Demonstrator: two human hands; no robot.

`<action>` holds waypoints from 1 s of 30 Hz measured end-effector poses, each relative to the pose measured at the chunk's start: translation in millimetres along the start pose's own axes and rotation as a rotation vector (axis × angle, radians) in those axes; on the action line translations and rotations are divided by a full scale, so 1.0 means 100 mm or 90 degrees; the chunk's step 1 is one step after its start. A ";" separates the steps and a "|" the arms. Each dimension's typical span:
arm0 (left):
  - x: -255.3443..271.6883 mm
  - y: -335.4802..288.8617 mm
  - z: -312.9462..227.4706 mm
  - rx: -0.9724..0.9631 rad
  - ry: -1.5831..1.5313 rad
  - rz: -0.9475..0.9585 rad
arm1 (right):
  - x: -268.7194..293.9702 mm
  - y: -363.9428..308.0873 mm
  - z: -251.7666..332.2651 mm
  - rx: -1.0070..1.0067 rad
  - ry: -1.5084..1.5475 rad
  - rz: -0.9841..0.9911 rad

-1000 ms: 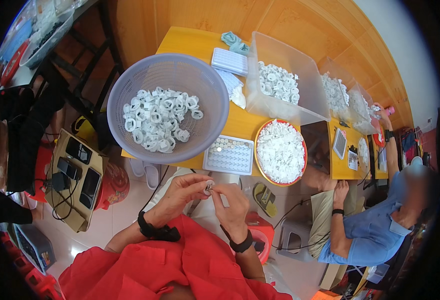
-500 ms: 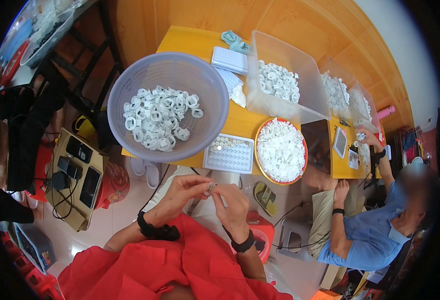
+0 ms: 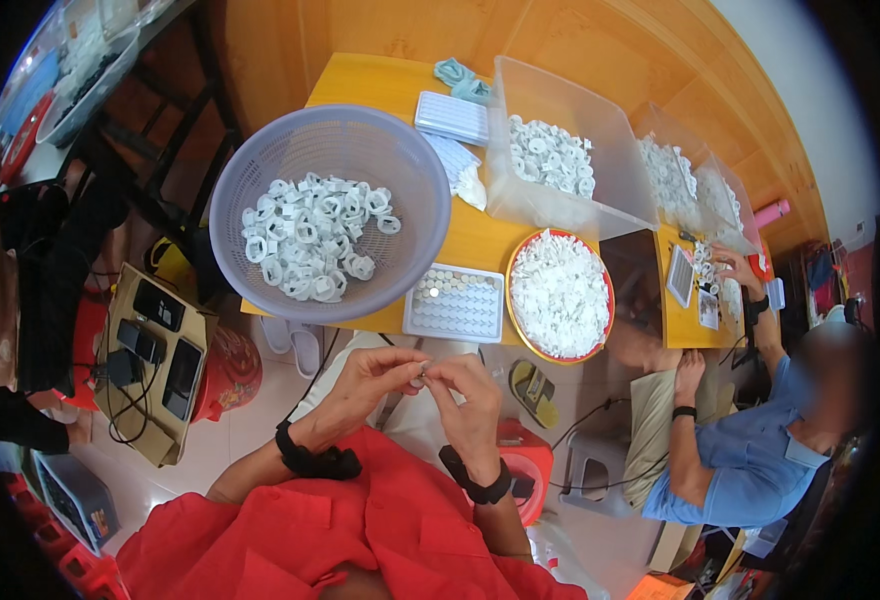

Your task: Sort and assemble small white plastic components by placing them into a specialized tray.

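Near a rectangular white plastic tray (image 3: 460, 321) part-filled with pale discs (image 3: 447, 280), left hand (image 3: 368, 382) and right hand (image 3: 472, 400) pinch a small whitish piece (image 3: 421, 376).

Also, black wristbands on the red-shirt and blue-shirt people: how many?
4, one per wrist. Person in red: left wristband, right wristband. Co-worker in blue: lower wristband, upper wristband by the right-hand table. None hidden.

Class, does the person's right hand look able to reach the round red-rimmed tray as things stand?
Probably yes: nothing visible stands between the right hand and the tray, though that hand pinches a small part.
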State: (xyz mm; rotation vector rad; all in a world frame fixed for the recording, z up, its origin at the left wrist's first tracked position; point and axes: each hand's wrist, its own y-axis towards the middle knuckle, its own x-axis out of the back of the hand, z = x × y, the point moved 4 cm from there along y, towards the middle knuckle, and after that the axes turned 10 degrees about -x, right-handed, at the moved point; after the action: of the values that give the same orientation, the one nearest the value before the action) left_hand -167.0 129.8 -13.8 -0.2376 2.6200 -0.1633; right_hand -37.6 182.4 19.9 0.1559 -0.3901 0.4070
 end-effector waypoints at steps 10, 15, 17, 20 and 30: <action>0.00 -0.02 0.08 0.012 -0.015 -0.010 | -0.06 -0.03 -0.25 -0.158 0.178 0.061; -0.03 -0.02 0.08 -0.016 0.031 0.005 | -0.08 -0.05 -0.29 -0.179 0.303 0.044; -0.05 -0.01 0.06 -0.043 0.052 0.020 | -0.08 -0.08 -0.35 -0.213 0.428 0.030; -0.09 0.00 0.03 -0.040 0.081 0.032 | -0.08 -0.10 -0.38 -0.271 0.499 0.031; -0.10 -0.02 0.01 -0.071 0.068 0.023 | -0.16 -0.18 -0.29 -0.224 0.396 -0.053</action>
State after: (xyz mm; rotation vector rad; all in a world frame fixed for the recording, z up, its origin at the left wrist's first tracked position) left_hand -157.4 130.0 -9.9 -0.2248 2.7417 -0.0175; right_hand -33.9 166.7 -14.4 -0.2946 0.1622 0.2803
